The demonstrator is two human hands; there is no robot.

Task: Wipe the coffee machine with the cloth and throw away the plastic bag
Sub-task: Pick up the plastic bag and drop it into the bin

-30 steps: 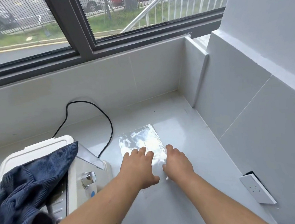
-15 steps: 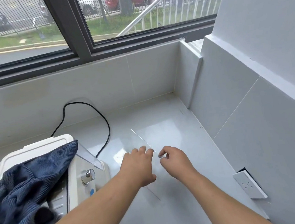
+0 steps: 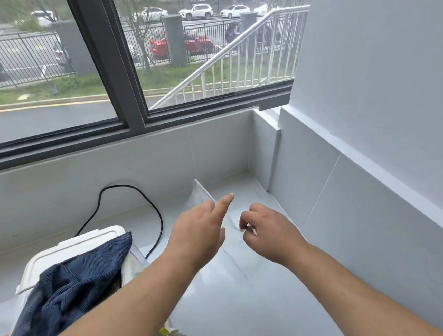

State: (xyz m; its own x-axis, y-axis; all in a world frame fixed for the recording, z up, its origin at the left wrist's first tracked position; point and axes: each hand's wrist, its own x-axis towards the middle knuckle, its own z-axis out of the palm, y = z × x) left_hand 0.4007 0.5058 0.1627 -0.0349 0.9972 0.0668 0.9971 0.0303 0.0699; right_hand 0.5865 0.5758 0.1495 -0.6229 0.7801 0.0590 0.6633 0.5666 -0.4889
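plastic bag [image 3: 202, 192] clear, flat, nearly edge-on, pinched by right hand [image 3: 270, 230]

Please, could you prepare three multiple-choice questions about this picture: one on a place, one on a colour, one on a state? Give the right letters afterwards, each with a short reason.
1. Where does the cloth lie?
A. on the coffee machine
B. on the window ledge
C. on the floor

2. What colour is the cable?
A. white
B. black
C. red

3. In what state is the plastic bag?
A. lying flat, untouched
B. stuffed under the cloth
C. pinched by the right hand

Answers:
1 A, the dark blue cloth is draped over the machine's top.
2 B, the cable loops black against the pale wall tiles.
3 C, the fingers curl onto the clear bag, and its far edge stands raised.
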